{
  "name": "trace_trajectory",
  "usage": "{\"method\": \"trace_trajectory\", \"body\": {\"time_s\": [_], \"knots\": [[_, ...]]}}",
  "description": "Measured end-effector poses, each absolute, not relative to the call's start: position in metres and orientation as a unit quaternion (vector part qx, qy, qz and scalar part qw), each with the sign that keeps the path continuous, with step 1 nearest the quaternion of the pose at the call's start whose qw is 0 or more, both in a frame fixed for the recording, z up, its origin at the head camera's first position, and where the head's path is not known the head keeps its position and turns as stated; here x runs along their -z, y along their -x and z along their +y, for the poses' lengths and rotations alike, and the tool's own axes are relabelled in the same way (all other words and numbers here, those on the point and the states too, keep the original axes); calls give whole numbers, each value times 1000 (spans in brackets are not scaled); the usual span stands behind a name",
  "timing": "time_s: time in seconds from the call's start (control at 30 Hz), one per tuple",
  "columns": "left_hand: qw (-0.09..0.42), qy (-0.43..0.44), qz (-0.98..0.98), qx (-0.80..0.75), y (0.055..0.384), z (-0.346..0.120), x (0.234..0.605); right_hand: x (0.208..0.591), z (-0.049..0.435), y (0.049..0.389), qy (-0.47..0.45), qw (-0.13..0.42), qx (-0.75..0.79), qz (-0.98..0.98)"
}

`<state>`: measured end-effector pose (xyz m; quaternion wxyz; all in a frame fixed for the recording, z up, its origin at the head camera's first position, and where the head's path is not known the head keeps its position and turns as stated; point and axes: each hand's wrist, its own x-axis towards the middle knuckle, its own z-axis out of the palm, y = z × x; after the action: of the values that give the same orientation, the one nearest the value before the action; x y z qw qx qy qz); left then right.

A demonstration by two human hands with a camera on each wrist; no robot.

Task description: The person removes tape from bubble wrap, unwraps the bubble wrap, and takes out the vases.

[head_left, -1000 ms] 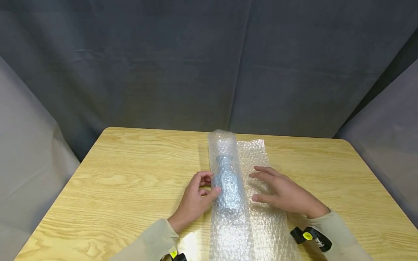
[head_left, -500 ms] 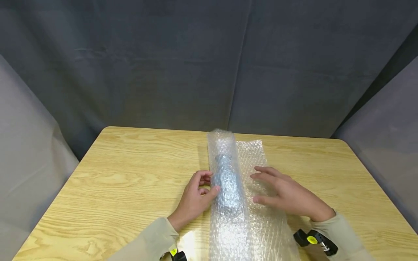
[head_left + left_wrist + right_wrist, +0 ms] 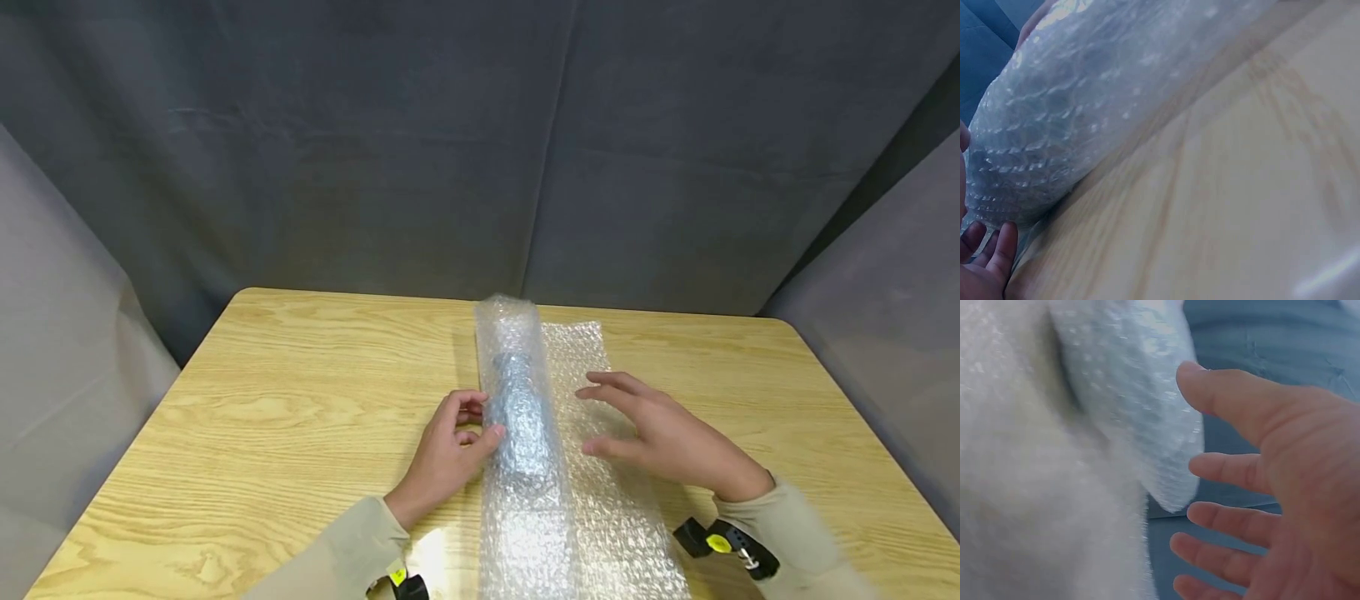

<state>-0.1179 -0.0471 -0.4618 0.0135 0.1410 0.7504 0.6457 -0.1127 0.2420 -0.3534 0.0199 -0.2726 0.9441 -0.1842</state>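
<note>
A bluish, bottle-shaped thing point(image 3: 522, 425) lies inside a roll of bubble wrap point(image 3: 525, 525) in the middle of the table; the wrap blurs its details. My left hand point(image 3: 446, 454) grips the roll from its left side, thumb on top and curled fingers against the flank. In the left wrist view, fingertips point(image 3: 1004, 247) show right at the underside of the roll point(image 3: 1054, 119). To the right of the roll, the loose part of the bubble wrap point(image 3: 618, 517) lies flat. Over it hovers my right hand point(image 3: 660, 433), fingers spread and holding nothing.
The wooden table point(image 3: 300, 400) stretches out on both sides of the wrap, and the roll's far end comes up to its back edge. Behind hangs a dark curtain point(image 3: 390, 150). Pale cloth panels point(image 3: 60, 375) stand at left and right.
My right hand has shifted slightly right and up, away from the roll. The left hand stays on the wrapped roll, which looks unchanged.
</note>
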Motion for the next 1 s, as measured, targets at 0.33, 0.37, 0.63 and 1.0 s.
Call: {"method": "trace_trajectory", "body": {"time_s": [0.33,0.37,0.63,1.0], "knots": [[16,-126,750,-649,117,-46,460,392,233,119,242,-2,195,950],[16,-125,750,-649,117,-46,459,394,232,120,234,-1,196,952],[18,-125,749,-650,117,-45,460,411,236,126,194,43,240,950],[26,-119,749,-652,116,-48,459,418,232,126,212,82,257,939]]}}
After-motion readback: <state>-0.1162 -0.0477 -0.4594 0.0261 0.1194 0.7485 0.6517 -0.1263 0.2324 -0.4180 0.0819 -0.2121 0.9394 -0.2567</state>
